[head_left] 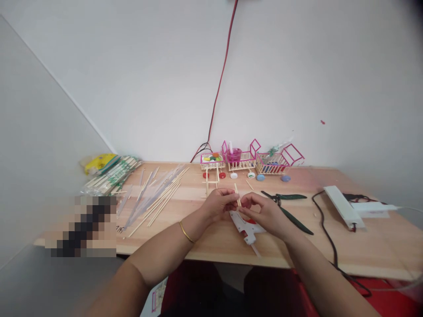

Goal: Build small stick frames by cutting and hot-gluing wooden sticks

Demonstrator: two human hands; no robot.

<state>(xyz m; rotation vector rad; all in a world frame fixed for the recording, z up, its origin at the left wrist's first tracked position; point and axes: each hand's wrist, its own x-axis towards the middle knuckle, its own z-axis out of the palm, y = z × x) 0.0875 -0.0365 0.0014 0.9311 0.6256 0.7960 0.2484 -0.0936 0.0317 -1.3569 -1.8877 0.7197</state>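
Observation:
Short wooden sticks [237,195] stand nearly upright between my two hands, at the middle of the table. My left hand [220,204] pinches them from the left, thumb and fingers together. From the right, the fingertips of my right hand [257,208] close on the lower part of the same sticks. Just below my hands lies a white glue gun [243,228] with a red trigger, partly covered by my right hand. A small frame of wooden sticks [212,181] is behind my left hand.
Small stick carts [240,162] with pink edges and bottle-cap wheels line the wall. Long sticks [165,198] and clear glue sticks [140,204] lie left, near packaged sticks [115,176]. Green-handled cutters [292,213], a black cable [322,224] and a white power strip [343,207] are right.

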